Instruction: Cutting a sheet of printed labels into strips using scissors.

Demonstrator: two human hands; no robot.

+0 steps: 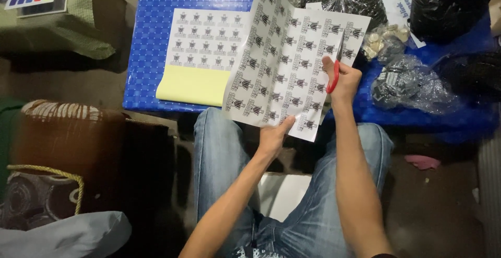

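My left hand (273,137) pinches the bottom edge of a white sticker sheet (284,65) printed with rows of small dark logos, holding it up over my lap. My right hand (342,80) grips red-handled scissors (334,72) at the sheet's right edge, blades pointing up along the paper. A second sticker sheet (206,41), partly cut, lies flat on the blue table (151,28) with its yellow backing (193,84) showing below.
Clear plastic bags of small dark parts (412,83) and black bags (449,4) crowd the table's right side. A brown bag (68,132) and grey cloth (62,234) sit at my left. My jeans-clad knees (219,148) are under the table edge.
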